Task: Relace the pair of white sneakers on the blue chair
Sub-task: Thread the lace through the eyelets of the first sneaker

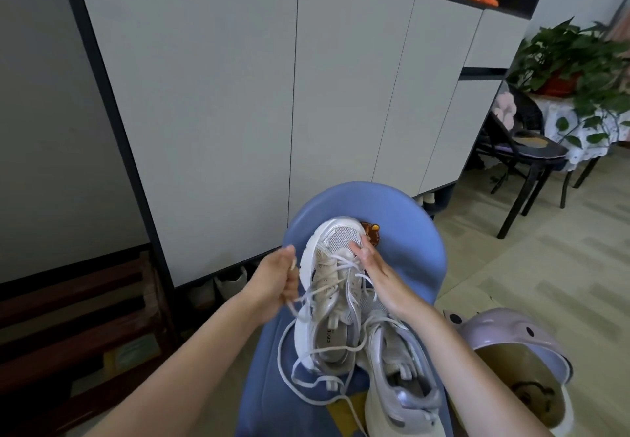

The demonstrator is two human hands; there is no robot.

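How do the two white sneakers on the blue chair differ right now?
The upper sneaker is held by the right hand, with the left hand pulling its lace; no hand is on the lower sneaker. The upper sneaker shows lace crossing its eyelets and loose loops trailing; I can't tell whether the lower one has a lace. Both are white and rest on the blue chair.

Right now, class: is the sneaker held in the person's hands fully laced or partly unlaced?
Partly unlaced: the held sneaker has loose lace trailing, one strand gripped by the left hand.
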